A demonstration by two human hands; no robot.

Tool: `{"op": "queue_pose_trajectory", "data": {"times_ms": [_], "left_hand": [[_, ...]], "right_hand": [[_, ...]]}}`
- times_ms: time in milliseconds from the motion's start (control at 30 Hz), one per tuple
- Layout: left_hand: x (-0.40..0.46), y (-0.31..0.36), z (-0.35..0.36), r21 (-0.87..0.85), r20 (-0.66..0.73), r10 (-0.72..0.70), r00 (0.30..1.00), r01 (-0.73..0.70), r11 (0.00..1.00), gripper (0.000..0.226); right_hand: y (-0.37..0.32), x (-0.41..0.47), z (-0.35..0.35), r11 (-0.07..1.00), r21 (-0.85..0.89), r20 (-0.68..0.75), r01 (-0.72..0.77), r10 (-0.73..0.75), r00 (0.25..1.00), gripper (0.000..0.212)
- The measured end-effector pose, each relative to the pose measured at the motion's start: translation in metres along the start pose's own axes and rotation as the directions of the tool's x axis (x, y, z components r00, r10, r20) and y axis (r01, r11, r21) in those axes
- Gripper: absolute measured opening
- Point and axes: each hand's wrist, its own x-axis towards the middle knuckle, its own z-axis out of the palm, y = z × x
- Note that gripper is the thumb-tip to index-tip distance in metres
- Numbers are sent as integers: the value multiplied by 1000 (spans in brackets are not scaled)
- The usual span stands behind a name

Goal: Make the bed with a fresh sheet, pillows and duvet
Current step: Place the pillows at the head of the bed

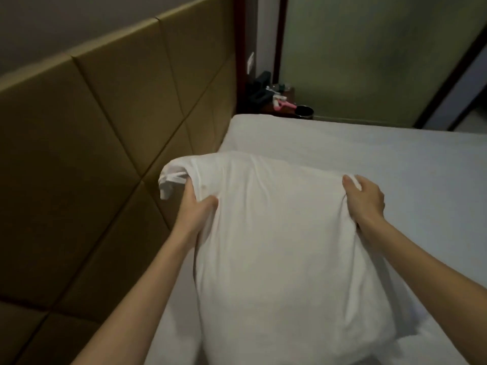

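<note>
Both hands, left hand [201,206] and right hand [365,198], clutch the white pillow's [276,233] far corners; best to lower it squarely against the padded headboard [105,114], then smooth the pillowcase flat.

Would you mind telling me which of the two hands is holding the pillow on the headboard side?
The left hand, gripping the pillow nearest the tan headboard; the right hand holds the opposite edge.

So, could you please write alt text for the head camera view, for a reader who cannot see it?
Two bare hands grip the far end of a white pillow, the left hand and right hand at its two corners, above a bed with a white sheet. A padded tan headboard is on the left; a cluttered nightstand stands beyond the bed.
</note>
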Motion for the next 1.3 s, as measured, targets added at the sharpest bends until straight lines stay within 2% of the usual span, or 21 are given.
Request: {"op": "queue_pose_trajectory", "data": {"times_ms": [167, 300, 433, 533, 600, 667, 700, 800, 900, 967, 1033, 1167, 1300], "left_hand": [[48, -27, -9, 87, 210, -79, 975, 62, 994, 71], [79, -70, -19, 115, 275, -184, 944, 158, 981, 74], [107, -136, -34, 321, 277, -346, 896, 253, 912, 79], [94, -194, -51, 476, 163, -559, 813, 432, 766, 81], [70, -226, -65, 522, 222, -654, 723, 478, 706, 73], [41, -253, -79, 611, 284, -711, 643, 450, 651, 68], [30, -264, -84, 664, 274, -714, 644, 411, 625, 68], [11, -282, -93, 766, 207, -664, 719, 303, 567, 68], [25, -282, -92, 762, 177, -631, 755, 301, 574, 66], [50, -283, -89, 752, 151, -609, 779, 309, 582, 61], [80, -281, -83, 729, 95, -597, 797, 352, 587, 56], [129, -271, -62, 715, 76, -538, 839, 331, 616, 62], [177, -272, -49, 757, 83, -526, 847, 290, 586, 64]], "right_hand": [[54, -48, 50, 961, -97, 24, -258, 261, 965, 41], [81, -86, 94, 907, -204, 117, -369, 397, 910, 45], [105, -115, 128, 845, -304, 259, -440, 517, 816, 43], [130, -135, 150, 829, -329, 373, -453, 554, 744, 21], [139, -144, 166, 828, -368, 376, -422, 548, 747, 30], [138, -146, 177, 830, -403, 365, -385, 531, 765, 32], [137, -144, 181, 825, -422, 363, -376, 534, 764, 31], [142, -138, 185, 804, -432, 386, -409, 575, 722, 18], [146, -127, 184, 773, -359, 386, -523, 633, 671, 40], [145, -108, 185, 750, -307, 355, -586, 662, 660, 58], [142, -82, 189, 737, -292, 337, -609, 676, 656, 66], [140, -25, 202, 771, -336, 310, -542, 633, 709, 64], [139, 27, 223, 752, -344, 324, -562, 657, 681, 62]]}}
